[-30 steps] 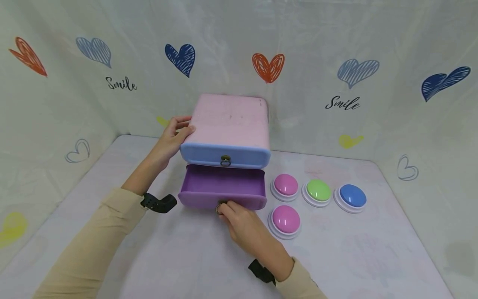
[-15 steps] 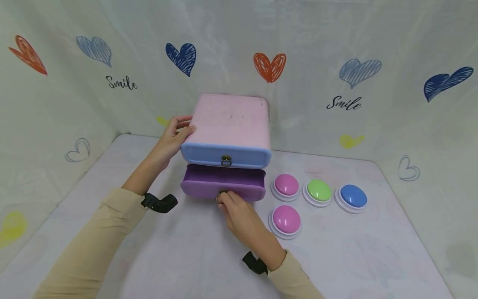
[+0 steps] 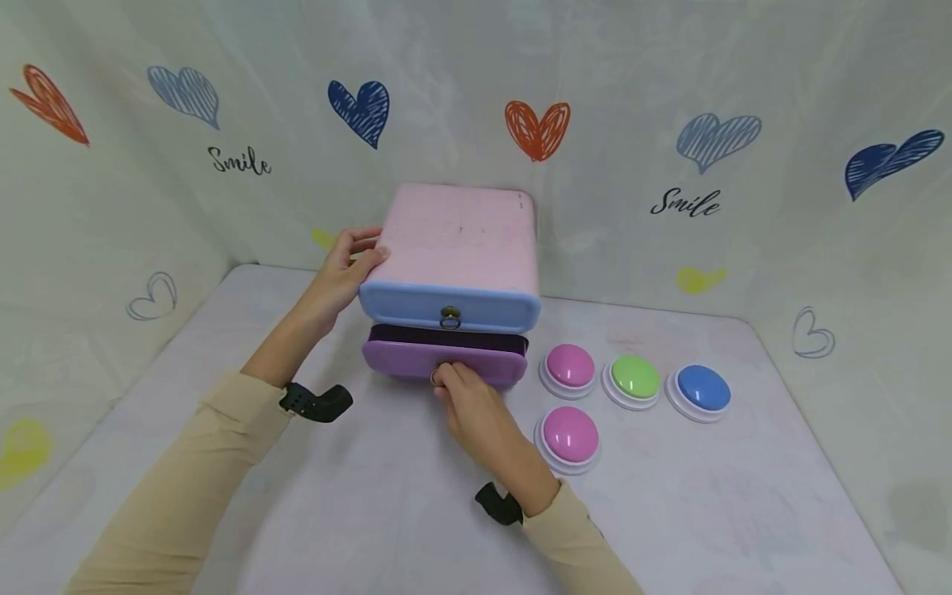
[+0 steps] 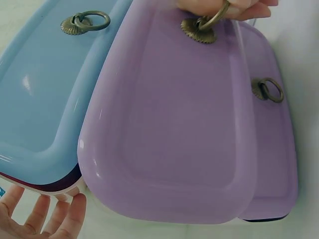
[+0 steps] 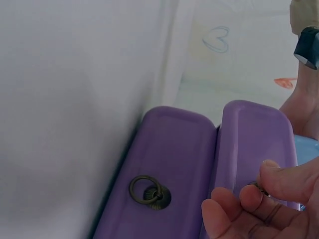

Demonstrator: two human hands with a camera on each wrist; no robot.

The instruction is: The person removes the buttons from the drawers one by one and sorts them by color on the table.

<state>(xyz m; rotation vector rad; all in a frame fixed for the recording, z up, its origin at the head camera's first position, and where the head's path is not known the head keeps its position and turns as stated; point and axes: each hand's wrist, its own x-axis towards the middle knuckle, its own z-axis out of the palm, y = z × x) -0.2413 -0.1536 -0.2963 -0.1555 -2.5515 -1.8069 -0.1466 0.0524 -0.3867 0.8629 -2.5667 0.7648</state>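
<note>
A small drawer chest has a pink top (image 3: 457, 235), a blue top drawer (image 3: 402, 306) and a purple middle drawer (image 3: 394, 359) that stands partly out. Below it, the left wrist view shows a lower purple drawer (image 4: 274, 164) set further back. Each front bears a brass ring pull, such as the blue drawer's ring pull (image 3: 449, 318). My right hand (image 3: 476, 413) pinches the middle drawer's ring pull (image 4: 217, 17) between thumb and fingers. My left hand (image 3: 342, 277) rests against the chest's left side, thumb by the top edge and fingers extended along the wall.
To the right of the chest lie round push buttons on white bases: a pink button (image 3: 570, 365), a green button (image 3: 635, 377), a blue button (image 3: 702, 388) and a nearer pink button (image 3: 570, 435). A white curtain (image 3: 610, 66) with printed hearts hangs behind the table (image 3: 744, 487).
My right hand has pushed the middle purple drawer back towards the chest, so less of its inside shows. The left hand stays against the chest's side.
</note>
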